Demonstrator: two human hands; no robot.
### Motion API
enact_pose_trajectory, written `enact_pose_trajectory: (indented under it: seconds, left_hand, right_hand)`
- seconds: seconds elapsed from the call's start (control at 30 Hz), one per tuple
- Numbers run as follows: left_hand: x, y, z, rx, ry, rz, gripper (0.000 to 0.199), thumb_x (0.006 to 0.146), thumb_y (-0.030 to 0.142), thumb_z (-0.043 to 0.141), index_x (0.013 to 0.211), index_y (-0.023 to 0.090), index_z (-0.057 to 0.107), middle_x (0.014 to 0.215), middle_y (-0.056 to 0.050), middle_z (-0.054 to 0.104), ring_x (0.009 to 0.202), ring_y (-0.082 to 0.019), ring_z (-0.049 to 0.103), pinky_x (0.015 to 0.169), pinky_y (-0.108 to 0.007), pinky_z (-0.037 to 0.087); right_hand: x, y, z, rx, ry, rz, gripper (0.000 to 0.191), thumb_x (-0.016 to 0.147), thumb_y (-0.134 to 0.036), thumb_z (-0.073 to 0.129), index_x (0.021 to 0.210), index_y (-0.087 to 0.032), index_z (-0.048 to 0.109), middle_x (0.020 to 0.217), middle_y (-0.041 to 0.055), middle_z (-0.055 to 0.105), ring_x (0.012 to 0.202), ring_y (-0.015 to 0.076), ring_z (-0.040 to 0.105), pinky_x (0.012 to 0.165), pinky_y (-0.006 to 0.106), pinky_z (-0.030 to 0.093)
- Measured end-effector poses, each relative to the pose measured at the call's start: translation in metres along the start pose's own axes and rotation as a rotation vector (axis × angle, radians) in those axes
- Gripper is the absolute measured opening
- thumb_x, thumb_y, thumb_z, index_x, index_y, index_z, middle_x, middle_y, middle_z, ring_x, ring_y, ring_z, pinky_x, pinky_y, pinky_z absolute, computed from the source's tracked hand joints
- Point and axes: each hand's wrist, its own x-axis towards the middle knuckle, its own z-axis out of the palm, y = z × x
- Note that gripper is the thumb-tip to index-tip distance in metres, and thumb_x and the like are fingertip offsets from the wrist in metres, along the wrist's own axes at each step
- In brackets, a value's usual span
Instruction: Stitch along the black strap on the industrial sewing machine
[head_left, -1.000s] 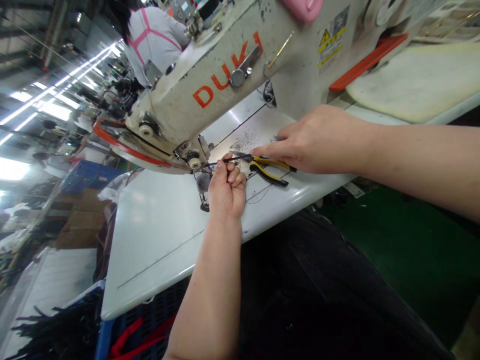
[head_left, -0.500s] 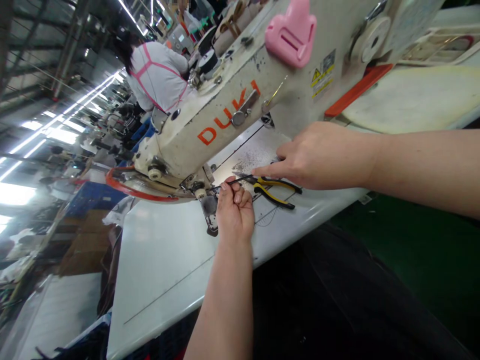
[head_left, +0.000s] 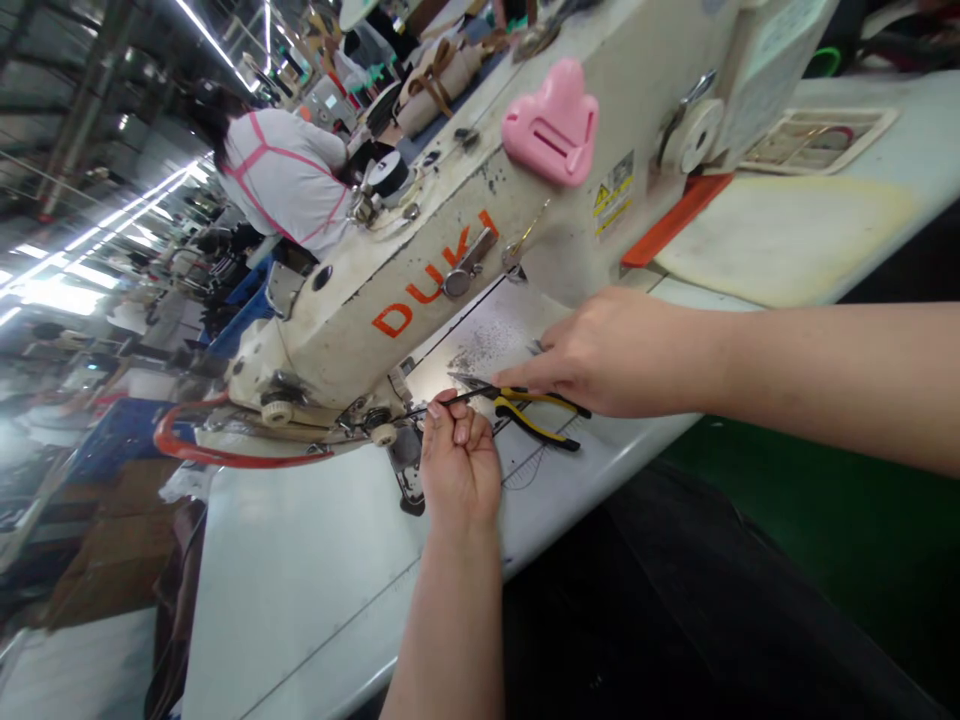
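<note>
My left hand (head_left: 461,465) is closed, its thumb and fingers pinching a thin black rod (head_left: 469,396). One end of the rod reaches the needle end of the sewing machine (head_left: 330,325). At the other end, the outstretched index finger of my right hand (head_left: 607,355) touches or nearly touches it. The other fingers of that hand curl under, partly hidden. Pliers (head_left: 536,428) with yellow and black handles lie on the machine bed just below my right hand, jaws toward the left. Beside my left hand is the metal presser area (head_left: 406,470).
A pink holder (head_left: 551,125) sits on the machine arm, and an orange-red strip (head_left: 675,222) lies by its base. The white table (head_left: 300,570) stretches to the left. Behind the machine, a person in a white top (head_left: 285,175) sits with their back turned.
The whole view has shifted, so the machine and table appear lower and farther left. Both hands keep their places at the rod, and the pliers have not moved on the bed.
</note>
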Motion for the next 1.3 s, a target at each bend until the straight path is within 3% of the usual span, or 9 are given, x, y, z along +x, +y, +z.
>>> enact_pose_trajectory:
  seconds: [0.2, 0.47, 0.67, 0.97, 1.13, 1.3]
  left_hand:
    - [0.002, -0.001, -0.002, -0.031, 0.022, 0.012, 0.026, 0.108, 0.021, 0.058, 0.089, 0.012, 0.072, 0.073, 0.002, 0.052, 0.053, -0.002, 0.038, 0.050, -0.010, 0.035]
    - [0.003, -0.006, -0.006, 0.009, -0.045, 0.054, 0.019, 0.105, 0.026, 0.064, 0.091, 0.016, 0.072, 0.076, 0.002, 0.052, 0.054, -0.004, 0.036, 0.050, -0.011, 0.036]
    - [0.005, -0.007, -0.007, -0.004, -0.054, 0.056, 0.018, 0.105, 0.028, 0.067, 0.092, 0.016, 0.072, 0.075, 0.002, 0.051, 0.053, -0.003, 0.036, 0.049, -0.010, 0.035]
    - [0.006, -0.009, -0.005, 0.008, 0.012, 0.064, 0.020, 0.103, 0.025, 0.069, 0.086, 0.013, 0.071, 0.071, 0.003, 0.051, 0.051, -0.003, 0.035, 0.047, -0.012, 0.030]
    - [0.004, -0.010, 0.002, -0.027, -0.002, 0.017, 0.017, 0.099, 0.023, 0.072, 0.087, 0.010, 0.072, 0.073, 0.002, 0.052, 0.053, -0.002, 0.037, 0.049, -0.013, 0.030]
    - [-0.010, -0.006, 0.014, 0.068, -0.037, -0.101, 0.018, 0.091, 0.026, 0.080, 0.095, 0.009, 0.074, 0.081, -0.003, 0.061, 0.061, -0.005, 0.045, 0.052, -0.015, 0.035]
  right_hand:
    - [0.000, 0.000, -0.003, 0.062, -0.022, 0.006, 0.036, 0.100, -0.030, 0.063, 0.133, -0.037, 0.075, 0.079, 0.0036, 0.080, 0.059, 0.0164, 0.061, 0.056, 0.031, 0.021]
    - [0.000, -0.001, 0.000, 0.080, -0.002, 0.011, 0.036, 0.100, -0.028, 0.062, 0.132, -0.036, 0.076, 0.078, 0.0034, 0.080, 0.057, 0.0165, 0.061, 0.054, 0.031, 0.021]
    - [0.005, 0.001, -0.009, 0.171, -0.038, 0.074, 0.035, 0.099, -0.033, 0.065, 0.131, -0.042, 0.077, 0.093, 0.0035, 0.086, 0.069, 0.0194, 0.070, 0.057, 0.030, 0.029]
    - [0.001, -0.002, -0.003, 0.428, -0.098, 0.193, 0.036, 0.099, -0.029, 0.065, 0.131, -0.039, 0.077, 0.114, 0.0007, 0.086, 0.091, 0.0194, 0.079, 0.069, 0.026, 0.049]
    - [-0.009, -0.009, -0.014, 0.243, -0.055, 0.223, 0.035, 0.101, -0.034, 0.062, 0.131, -0.041, 0.077, 0.096, 0.0043, 0.086, 0.080, 0.0215, 0.077, 0.062, 0.027, 0.044]
    - [-0.019, -0.007, -0.004, 0.069, -0.014, 0.402, 0.038, 0.106, -0.040, 0.054, 0.139, -0.038, 0.073, 0.105, 0.0075, 0.085, 0.081, 0.0237, 0.076, 0.061, 0.029, 0.042]
